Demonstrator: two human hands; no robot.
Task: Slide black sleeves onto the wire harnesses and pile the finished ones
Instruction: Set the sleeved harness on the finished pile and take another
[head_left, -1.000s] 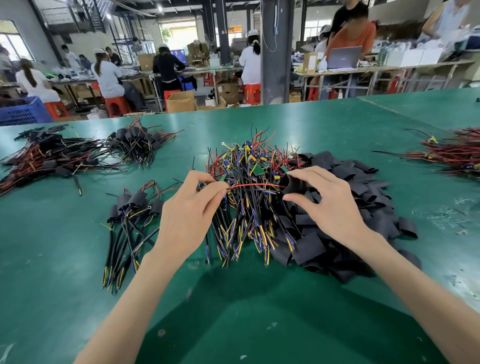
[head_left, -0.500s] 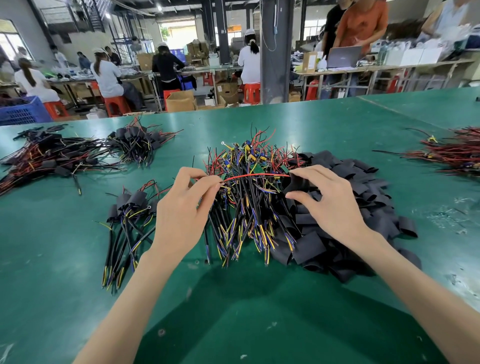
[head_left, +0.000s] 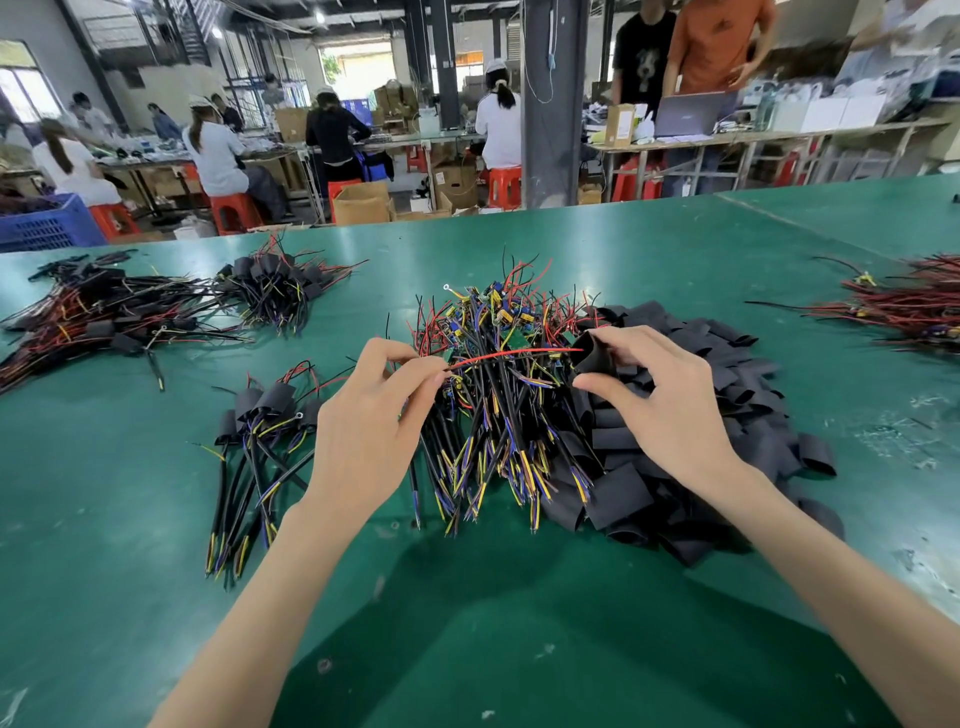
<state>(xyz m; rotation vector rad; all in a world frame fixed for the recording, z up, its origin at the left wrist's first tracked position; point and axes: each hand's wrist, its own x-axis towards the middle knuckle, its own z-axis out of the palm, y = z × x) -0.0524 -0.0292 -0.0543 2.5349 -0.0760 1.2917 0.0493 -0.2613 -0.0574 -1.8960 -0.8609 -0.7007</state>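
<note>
Green table (head_left: 156, 571), central heap of bare wire harnesses (head_left: 493, 415) as reference. Left hand (head_left: 363, 431) at the heap's left edge, thumb and forefinger pinching one end of a red wire (head_left: 514, 354); the other fingers curled loosely beneath. The wire runs level across the top of the heap to its right edge. There the right hand (head_left: 660, 395) holds a black sleeve (head_left: 592, 353) between thumb below and curled fingers above, mouth facing the wire's tip; tip at the mouth, cannot tell if it has entered. Loose pile of black sleeves (head_left: 737, 374) lies against the heap's right side, under the right hand. Small stack of sleeved harnesses (head_left: 260, 441) just left of the heap, below the left wrist. More sleeved bundles (head_left: 270, 291) and a long tangle (head_left: 104, 317) beyond the heap to the left. Red-wire bundle (head_left: 909, 306) well right of the heap.
</note>
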